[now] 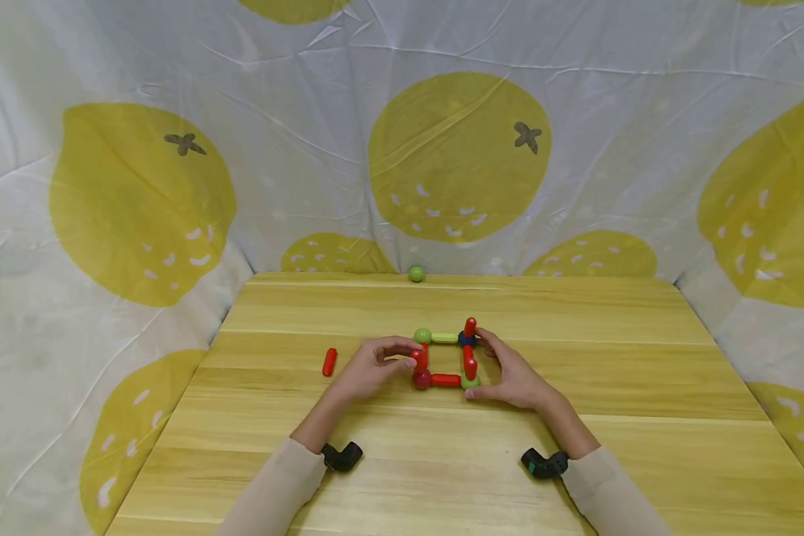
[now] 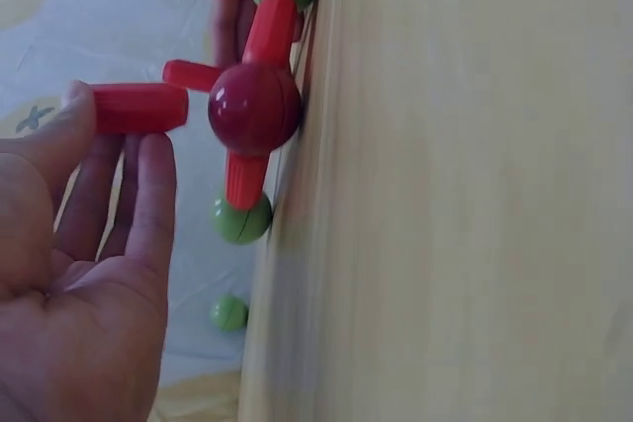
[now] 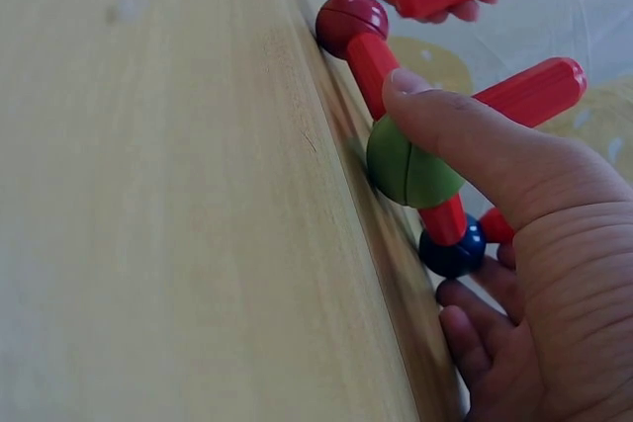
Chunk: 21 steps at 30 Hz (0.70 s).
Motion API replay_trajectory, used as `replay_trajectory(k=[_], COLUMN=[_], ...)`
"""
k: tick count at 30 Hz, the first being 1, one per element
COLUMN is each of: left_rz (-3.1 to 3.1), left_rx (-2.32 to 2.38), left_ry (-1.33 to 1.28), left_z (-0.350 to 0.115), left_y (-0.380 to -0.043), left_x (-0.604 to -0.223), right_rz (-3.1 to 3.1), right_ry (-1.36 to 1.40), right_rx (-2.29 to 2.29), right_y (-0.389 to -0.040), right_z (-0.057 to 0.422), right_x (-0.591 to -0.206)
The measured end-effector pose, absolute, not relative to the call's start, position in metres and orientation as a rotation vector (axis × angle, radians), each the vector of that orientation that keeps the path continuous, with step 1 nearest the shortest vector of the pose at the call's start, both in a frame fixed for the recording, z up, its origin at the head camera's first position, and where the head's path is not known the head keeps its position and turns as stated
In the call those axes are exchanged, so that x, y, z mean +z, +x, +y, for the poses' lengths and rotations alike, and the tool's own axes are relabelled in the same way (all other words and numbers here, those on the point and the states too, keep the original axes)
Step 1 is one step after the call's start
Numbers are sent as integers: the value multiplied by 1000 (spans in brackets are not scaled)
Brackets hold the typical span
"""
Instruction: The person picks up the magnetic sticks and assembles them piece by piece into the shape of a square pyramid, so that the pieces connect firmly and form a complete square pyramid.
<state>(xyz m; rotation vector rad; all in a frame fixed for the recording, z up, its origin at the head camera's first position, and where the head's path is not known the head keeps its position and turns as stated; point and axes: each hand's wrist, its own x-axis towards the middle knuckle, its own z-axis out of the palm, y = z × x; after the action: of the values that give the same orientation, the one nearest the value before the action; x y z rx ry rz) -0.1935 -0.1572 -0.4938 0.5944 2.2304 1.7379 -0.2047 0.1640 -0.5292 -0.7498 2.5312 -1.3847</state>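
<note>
A square of balls and rods lies on the table. Its corners are a dark red ball point(image 1: 421, 380), a near green ball point(image 1: 470, 381), a far green ball point(image 1: 423, 336) and a blue ball point(image 1: 466, 339). Three sides are red rods; the far one is a light green rod point(image 1: 445, 338). Red rods stand upright on the blue ball and near green ball. My left hand point(image 1: 371, 366) pinches another red rod point(image 2: 143, 109), a small gap from the dark red ball. My right hand point(image 1: 512, 376) holds the square's right side, thumb on the near green ball, fingers by the blue one.
To the left of my left hand lies a loose red rod point(image 1: 330, 362). A loose green ball point(image 1: 417, 274) sits at the table's back edge, close to the lemon-print cloth point(image 1: 308, 149). The wooden table point(image 1: 610, 335) extends on both sides of the square.
</note>
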Motion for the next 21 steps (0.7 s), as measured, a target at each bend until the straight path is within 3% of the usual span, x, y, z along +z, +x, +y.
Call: replay_trajectory(k=[14,21], left_rz=[2362,2642], left_rx=[1699,1373], left_ry=[662,803], left_z=[-160,-170], left_y=[-193,-199], left_x=[-501,-503], right_rz=[2523,2510], right_ry=[-881,-862], right_rx=[-1404,-1339], right_y=[-205,-203], right_z=[166,170], right_x=[-529,-526])
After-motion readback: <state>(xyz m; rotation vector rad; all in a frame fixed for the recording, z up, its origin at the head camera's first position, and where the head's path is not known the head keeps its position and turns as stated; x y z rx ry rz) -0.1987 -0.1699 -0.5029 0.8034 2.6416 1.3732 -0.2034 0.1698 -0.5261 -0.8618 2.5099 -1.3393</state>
